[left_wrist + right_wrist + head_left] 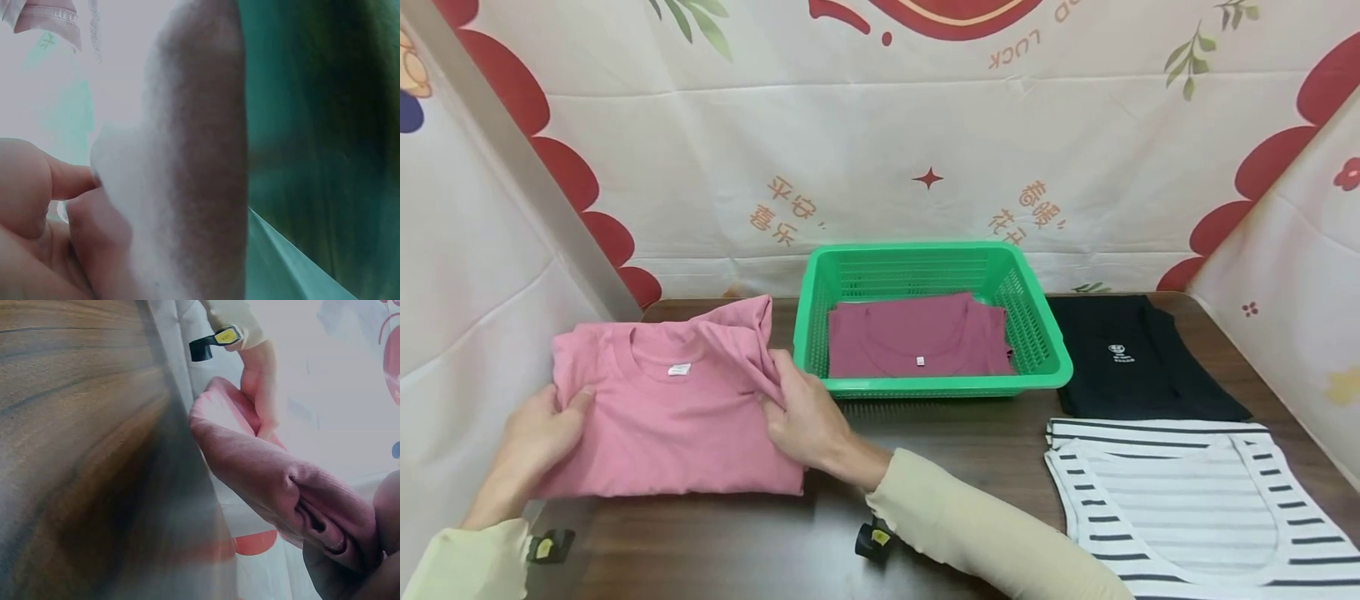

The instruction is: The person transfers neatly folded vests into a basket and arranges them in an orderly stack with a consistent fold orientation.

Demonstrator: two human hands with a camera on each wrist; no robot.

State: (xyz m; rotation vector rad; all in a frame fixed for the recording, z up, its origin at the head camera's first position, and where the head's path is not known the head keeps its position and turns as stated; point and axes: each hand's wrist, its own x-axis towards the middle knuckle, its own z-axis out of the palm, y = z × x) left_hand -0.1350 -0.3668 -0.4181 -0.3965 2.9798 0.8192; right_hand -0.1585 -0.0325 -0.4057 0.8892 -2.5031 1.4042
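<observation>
A folded pink T-shirt [677, 437] with a white neck label is held between both hands at the left of the table. My left hand [542, 437] grips its left side, thumb on top of the cloth. On the opposite side my right hand [811, 417] pinches the fabric, and the upper right corner stands up in a loose fold. In the right wrist view the T-shirt [256, 465] hangs above the tabletop, its layers bunched near the fingers. Pale, blurred cloth [194, 156] fills the middle of the left wrist view, beside the fingers.
A green plastic basket [925, 385] holding a folded mauve garment [917, 337] stands at the back centre. Right of it lie a folded black garment [1138, 367] and a striped white top [1187, 508]. Printed fabric walls [880, 167] enclose the brown table [722, 550].
</observation>
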